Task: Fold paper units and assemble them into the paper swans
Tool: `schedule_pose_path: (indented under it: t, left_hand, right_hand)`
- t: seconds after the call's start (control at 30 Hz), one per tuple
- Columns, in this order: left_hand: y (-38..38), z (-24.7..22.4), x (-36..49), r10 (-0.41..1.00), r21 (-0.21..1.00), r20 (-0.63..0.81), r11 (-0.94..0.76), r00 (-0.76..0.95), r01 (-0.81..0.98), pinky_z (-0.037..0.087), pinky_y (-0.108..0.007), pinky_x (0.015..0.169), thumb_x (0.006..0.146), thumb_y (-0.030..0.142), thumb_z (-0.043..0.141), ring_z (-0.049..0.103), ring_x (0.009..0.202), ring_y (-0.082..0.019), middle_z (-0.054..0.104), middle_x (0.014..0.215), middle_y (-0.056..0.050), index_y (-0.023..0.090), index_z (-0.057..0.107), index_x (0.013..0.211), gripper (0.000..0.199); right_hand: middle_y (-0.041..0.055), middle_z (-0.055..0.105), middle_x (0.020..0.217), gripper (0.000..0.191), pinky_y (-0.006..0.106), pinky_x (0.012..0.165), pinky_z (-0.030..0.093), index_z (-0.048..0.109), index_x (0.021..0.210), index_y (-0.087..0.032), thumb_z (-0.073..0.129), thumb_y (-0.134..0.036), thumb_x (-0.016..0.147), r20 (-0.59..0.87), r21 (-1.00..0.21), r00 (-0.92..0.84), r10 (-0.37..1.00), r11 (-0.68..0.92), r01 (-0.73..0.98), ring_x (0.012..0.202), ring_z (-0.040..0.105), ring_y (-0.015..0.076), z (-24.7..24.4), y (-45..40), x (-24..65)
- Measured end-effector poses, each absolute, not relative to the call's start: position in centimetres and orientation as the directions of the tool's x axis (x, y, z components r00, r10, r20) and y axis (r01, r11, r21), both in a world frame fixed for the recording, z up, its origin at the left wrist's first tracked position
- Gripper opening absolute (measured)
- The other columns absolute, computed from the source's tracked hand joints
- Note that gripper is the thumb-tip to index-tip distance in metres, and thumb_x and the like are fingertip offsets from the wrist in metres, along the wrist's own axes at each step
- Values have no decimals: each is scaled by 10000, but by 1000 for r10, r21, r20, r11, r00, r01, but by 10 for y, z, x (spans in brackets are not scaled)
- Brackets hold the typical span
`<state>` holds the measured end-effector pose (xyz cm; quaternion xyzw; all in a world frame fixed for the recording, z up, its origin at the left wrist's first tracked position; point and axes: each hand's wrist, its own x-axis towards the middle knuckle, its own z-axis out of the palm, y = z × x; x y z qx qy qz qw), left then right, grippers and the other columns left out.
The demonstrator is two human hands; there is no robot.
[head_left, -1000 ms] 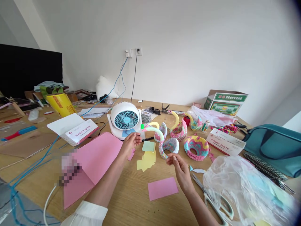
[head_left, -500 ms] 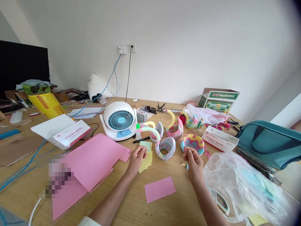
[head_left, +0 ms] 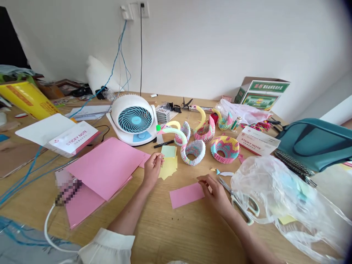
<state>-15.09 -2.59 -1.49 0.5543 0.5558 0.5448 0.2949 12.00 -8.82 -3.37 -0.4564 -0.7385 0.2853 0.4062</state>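
A small pink paper rectangle (head_left: pixel 184 195) lies flat on the wooden table in front of me. At its right end is my right hand (head_left: pixel 216 194), with thumb and fingers closed on the paper's corner. My left hand (head_left: pixel 153 168) is raised beside the yellow sticky notes (head_left: pixel 168 168) and a pale green note (head_left: pixel 168 151). Its fingertips are pinched together, and whatever they hold is too small to make out. White-handled scissors (head_left: pixel 235 200) lie just right of my right hand, partly under a clear plastic bag (head_left: pixel 264 183).
Large pink sheets (head_left: pixel 107 168) lie at left, near a sticky note box (head_left: pixel 73 139). Behind stand a white fan (head_left: pixel 133 121), folded-paper swans (head_left: pixel 193 151) and a round paper bowl (head_left: pixel 225 148). A teal bag (head_left: pixel 319 146) sits at right. Blue cables cross the left side.
My right hand has come down and toward me, from in front of the paper bowl onto the pink rectangle, uncovering the scissors. My left hand stays pinched near the notes. The view has tilted downward.
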Motion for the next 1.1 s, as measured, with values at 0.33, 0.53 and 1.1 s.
schedule_pose_path:
  t: [0.33,0.53,1.1]
  left_hand:
    - [-32,-22,-160,920,929,294,-213,-258,303,498,-258,718,913,386,513,591,723,-147,599,744,-5,189,608,928,220]
    - [-50,-19,-136,940,809,333,-326,76,489,513,-272,760,943,346,483,660,829,-171,702,867,-36,191,645,897,228]
    - [-91,-72,-134,533,137,460,-833,710,536,479,-374,1017,934,139,433,552,1241,-223,636,1292,-82,208,585,1261,367]
  right_hand:
    - [152,522,1454,444,568,1122,349,532,1386,-192,539,-244,945,222,-373,-603,766,638,674,1358,437,329,-47,-117,98]
    - [154,520,1448,446,505,1134,358,511,1383,-162,544,-246,946,247,-362,-581,776,630,687,1355,437,289,-40,-113,81]
    - [119,633,1191,359,398,913,466,588,1255,-209,460,-86,942,291,-250,-95,952,172,953,1058,587,259,-49,-148,215]
